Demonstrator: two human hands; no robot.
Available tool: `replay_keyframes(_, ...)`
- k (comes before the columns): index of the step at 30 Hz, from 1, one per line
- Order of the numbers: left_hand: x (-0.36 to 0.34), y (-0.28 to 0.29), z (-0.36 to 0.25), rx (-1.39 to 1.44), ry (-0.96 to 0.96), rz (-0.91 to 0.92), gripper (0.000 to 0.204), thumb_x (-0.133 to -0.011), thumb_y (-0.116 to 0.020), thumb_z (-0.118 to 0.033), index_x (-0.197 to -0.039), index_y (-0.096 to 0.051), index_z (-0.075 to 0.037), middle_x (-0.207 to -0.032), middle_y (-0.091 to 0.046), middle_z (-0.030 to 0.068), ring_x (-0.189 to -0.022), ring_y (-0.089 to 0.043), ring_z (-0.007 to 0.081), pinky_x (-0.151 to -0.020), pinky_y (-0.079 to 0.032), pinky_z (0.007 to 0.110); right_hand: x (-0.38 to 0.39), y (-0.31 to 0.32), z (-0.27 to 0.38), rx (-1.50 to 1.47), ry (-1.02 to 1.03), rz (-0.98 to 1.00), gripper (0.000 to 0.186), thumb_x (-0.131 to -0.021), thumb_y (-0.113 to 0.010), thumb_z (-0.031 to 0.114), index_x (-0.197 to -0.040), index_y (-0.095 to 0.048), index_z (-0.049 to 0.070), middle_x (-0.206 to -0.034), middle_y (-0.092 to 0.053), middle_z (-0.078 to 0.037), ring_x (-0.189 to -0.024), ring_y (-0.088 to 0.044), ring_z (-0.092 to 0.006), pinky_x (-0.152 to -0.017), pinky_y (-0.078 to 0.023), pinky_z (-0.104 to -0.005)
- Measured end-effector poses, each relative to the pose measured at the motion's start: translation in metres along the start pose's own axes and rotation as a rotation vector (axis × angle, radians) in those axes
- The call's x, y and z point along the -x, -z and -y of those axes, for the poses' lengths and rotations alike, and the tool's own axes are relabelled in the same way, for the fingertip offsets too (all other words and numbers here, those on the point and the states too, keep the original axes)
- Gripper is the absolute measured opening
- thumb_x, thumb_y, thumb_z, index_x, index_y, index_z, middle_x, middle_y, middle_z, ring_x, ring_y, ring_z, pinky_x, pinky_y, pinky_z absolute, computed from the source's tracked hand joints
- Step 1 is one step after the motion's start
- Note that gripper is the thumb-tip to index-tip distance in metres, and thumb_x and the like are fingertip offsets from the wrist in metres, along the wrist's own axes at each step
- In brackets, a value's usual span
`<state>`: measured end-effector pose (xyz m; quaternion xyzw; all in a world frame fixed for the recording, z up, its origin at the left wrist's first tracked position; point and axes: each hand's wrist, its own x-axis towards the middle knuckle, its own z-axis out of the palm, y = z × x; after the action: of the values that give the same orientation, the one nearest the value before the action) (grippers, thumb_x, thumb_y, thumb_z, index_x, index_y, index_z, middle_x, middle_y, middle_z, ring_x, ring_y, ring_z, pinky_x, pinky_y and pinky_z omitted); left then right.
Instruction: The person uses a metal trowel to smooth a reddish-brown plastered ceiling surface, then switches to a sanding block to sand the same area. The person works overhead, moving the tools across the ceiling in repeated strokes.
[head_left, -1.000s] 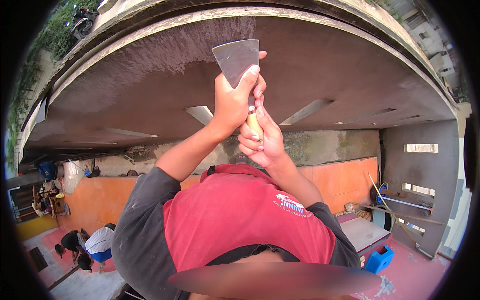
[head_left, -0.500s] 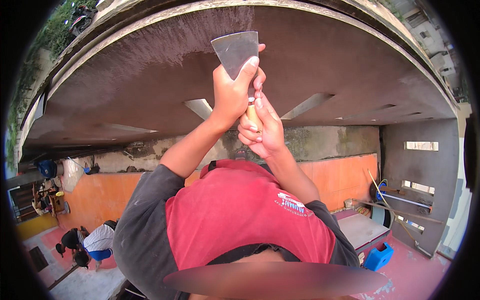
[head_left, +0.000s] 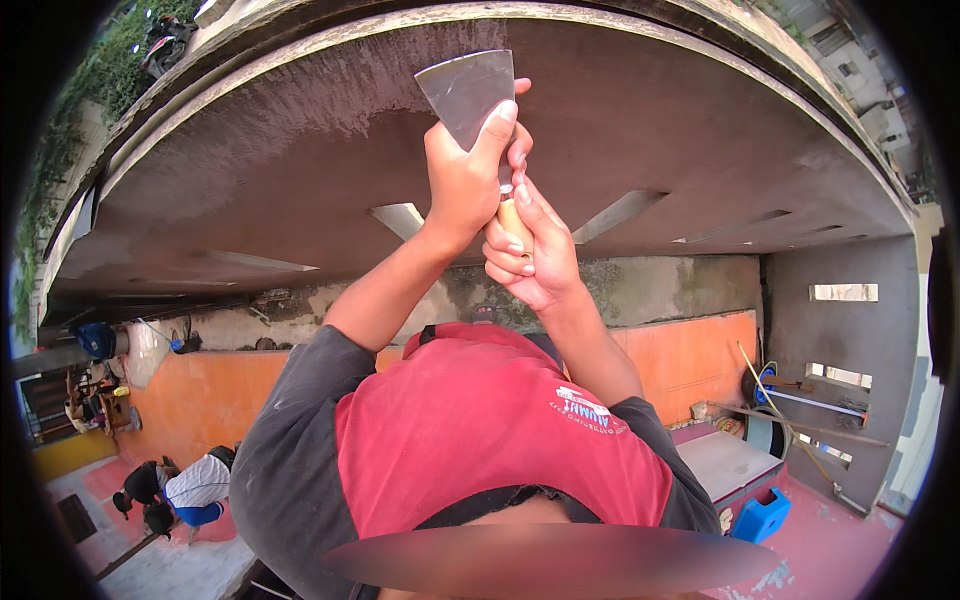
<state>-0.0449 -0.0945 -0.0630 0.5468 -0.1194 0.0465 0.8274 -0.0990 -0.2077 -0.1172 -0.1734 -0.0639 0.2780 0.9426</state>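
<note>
A wide putty knife point(head_left: 468, 92) with a flared grey metal blade and a pale wooden handle is held out before my chest, blade end farthest from me. My left hand point(head_left: 455, 185) is closed round the lower blade, its thumb pressed on the flat face. The fingers behind the blade are partly hidden. My right hand point(head_left: 545, 255) grips the wooden handle, fingertips near the metal collar and close to the fingers of my left hand. Beyond the blade stretches a dark grey plastered wall point(head_left: 330, 130), with a wetter-looking, streaked patch at its far left.
Slot-like openings point(head_left: 620, 212) pierce the wall. An orange band point(head_left: 690, 355) runs below it. Two people point(head_left: 195, 490) bend down at the lower left. A blue plastic stool point(head_left: 760, 515), a grey-topped box point(head_left: 725, 460) and leaning poles point(head_left: 790, 425) are at the right.
Both hands and the putty knife have shifted slightly away from my body. My grip looks the same.
</note>
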Motion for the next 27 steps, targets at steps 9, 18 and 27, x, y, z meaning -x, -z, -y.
replay_keyframes(9, -0.004, 0.000, -0.012, -0.011, 0.028, 0.008, 0.038, -0.106, -0.059, -0.020, -0.136, -0.060, 0.005, -0.067, -0.054, 0.0017, -0.055, -0.051, 0.0083, -0.054, -0.046, 0.026, -0.002, -0.016, -0.004, -0.001, 0.003, -0.055, 0.022, -0.113, -0.044, 0.040, -0.128, -0.047, 0.024, -0.070, -0.046, -0.003, -0.041, -0.031, -0.0058, -0.040, -0.025, -0.0203)
replay_keyframes(18, -0.003, 0.003, -0.012, 0.009, 0.043, 0.046, 0.034, -0.106, -0.058, -0.018, -0.134, -0.063, 0.002, -0.068, -0.057, 0.0025, -0.055, -0.053, 0.0087, -0.052, -0.046, 0.025, 0.002, -0.018, -0.009, 0.001, 0.022, -0.046, 0.020, -0.113, -0.043, 0.042, -0.126, -0.045, 0.026, -0.072, -0.046, -0.004, -0.042, -0.030, -0.0056, -0.040, -0.025, -0.0215)
replay_keyframes(27, -0.009, -0.004, -0.022, -0.007, 0.021, 0.035, 0.039, -0.107, -0.059, -0.021, -0.136, -0.061, 0.004, -0.068, -0.054, 0.0016, -0.055, -0.051, 0.0089, -0.054, -0.046, 0.025, -0.004, -0.021, -0.001, -0.029, 0.021, -0.017, 0.018, -0.114, -0.043, 0.040, -0.123, -0.046, 0.026, -0.072, -0.047, -0.003, -0.042, -0.031, -0.0056, -0.040, -0.025, -0.0213)
